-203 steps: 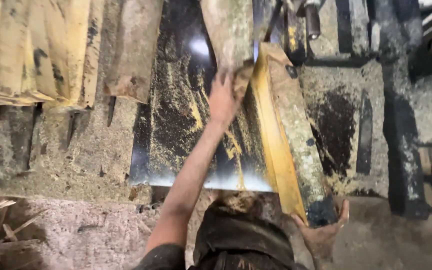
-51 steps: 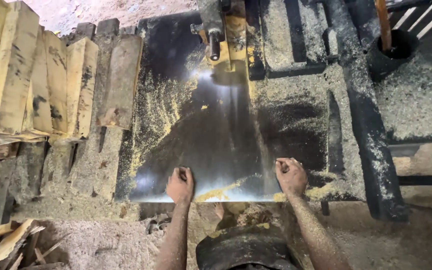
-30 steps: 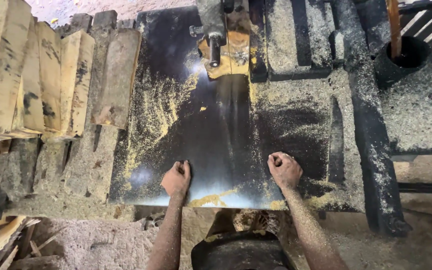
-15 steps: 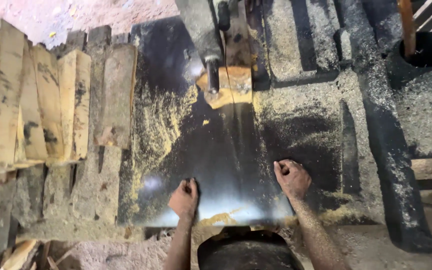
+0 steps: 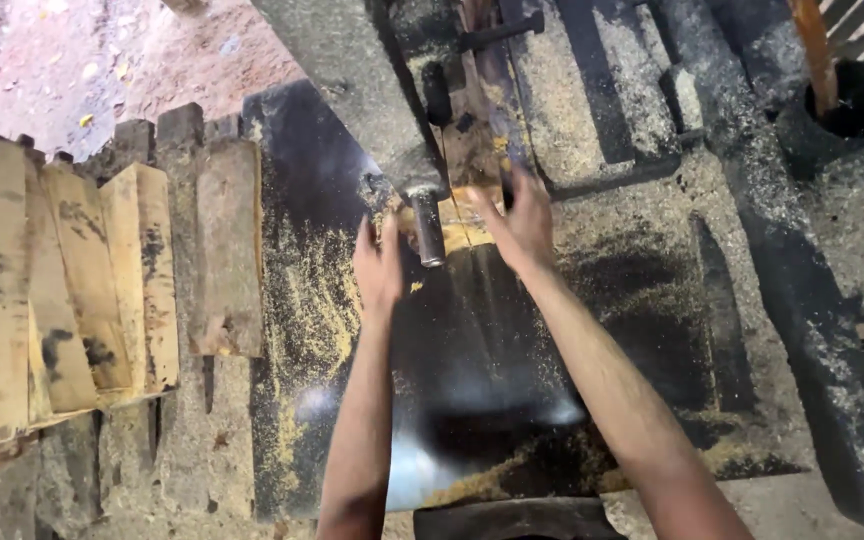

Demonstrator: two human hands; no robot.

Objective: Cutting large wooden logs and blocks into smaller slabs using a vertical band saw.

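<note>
Grip, left hand (image 5: 380, 265): fingers spread, flat, just beside grey metal cylinder (image 5: 429, 228). Grip, right hand (image 5: 524, 222): open, fingers on yellow wood piece (image 5: 457, 212) at far end of dark tabletop (image 5: 472, 350). Sawdust (image 5: 312, 310) w/ pale planks (image 5: 62, 290) stacked left. No labels seen.

The light is dim and soft. A white shine sits on the dark metal table (image 5: 472, 400) near its front edge, and a small one by its left edge. Both hands (image 5: 380, 265) look a bit blurry. The ground at the top left corner looks bright and washed out.
</note>
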